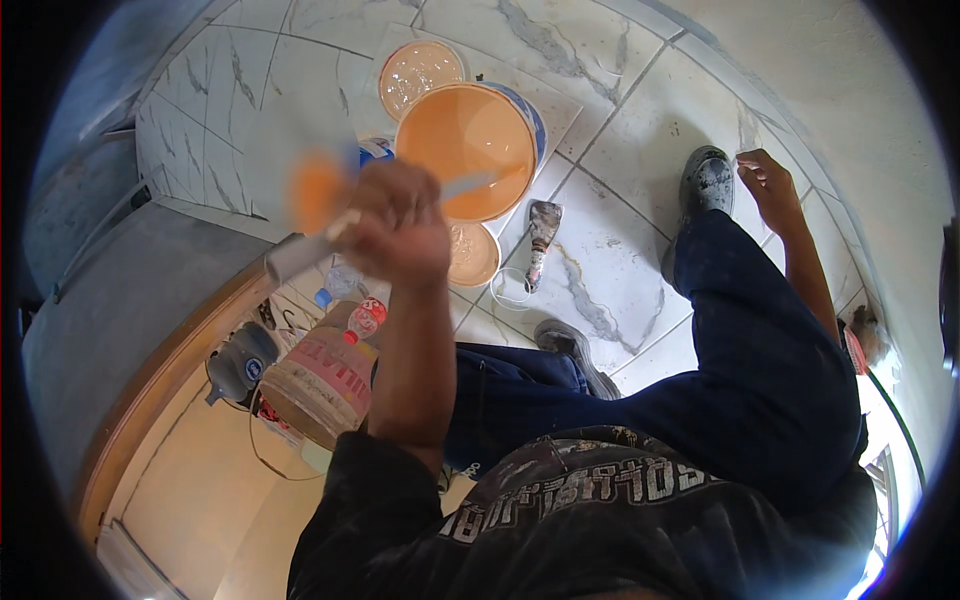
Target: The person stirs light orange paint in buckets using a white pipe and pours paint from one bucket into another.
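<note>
My left hand (395, 225) is closed around a pale stick-like tool (300, 258), smeared by motion. Its far end slants over the open bucket (420, 140), which is coated inside with orange paint. An orange blur (315, 190) shows beside the fist; what it is I cannot make out. Past my bent knee, my right hand (765, 190) hangs next to my paint-spattered boot (706, 185), fingers loosely apart and holding nothing. A paint-caked scraper (542, 240) lies on the tiles to the right of the bucket.
A round paint-filled lid (420, 75) lies behind the bucket, and another paint-covered round (472, 255) in front. To the left stand a dirty pail (315, 385), a red-labelled plastic bottle (366, 318) and a dark jug (243, 360). A wooden edge (165, 370) runs along the left.
</note>
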### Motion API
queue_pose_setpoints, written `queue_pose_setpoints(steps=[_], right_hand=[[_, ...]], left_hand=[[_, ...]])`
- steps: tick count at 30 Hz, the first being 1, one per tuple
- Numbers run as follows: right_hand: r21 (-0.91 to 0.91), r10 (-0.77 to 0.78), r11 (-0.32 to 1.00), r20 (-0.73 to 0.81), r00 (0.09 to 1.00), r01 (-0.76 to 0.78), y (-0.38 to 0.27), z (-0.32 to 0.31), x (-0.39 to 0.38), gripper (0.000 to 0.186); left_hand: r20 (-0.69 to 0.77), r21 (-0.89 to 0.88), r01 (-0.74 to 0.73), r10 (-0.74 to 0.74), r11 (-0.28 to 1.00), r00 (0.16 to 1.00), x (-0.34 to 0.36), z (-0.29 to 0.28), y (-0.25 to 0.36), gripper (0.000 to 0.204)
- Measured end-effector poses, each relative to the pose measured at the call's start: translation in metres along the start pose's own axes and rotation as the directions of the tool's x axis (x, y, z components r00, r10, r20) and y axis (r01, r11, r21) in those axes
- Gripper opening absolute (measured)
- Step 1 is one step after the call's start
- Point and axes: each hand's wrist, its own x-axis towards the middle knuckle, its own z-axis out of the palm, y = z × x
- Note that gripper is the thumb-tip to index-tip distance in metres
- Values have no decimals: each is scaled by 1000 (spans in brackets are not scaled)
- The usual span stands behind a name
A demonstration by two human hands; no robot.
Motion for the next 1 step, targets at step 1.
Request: queue_pose_setpoints(steps=[1], right_hand=[[-9, -9, 1000, 1, 1000, 9, 1, 1, 0, 29]], left_hand=[[52, -72, 2, 2, 997, 999, 11, 2, -11, 47]])
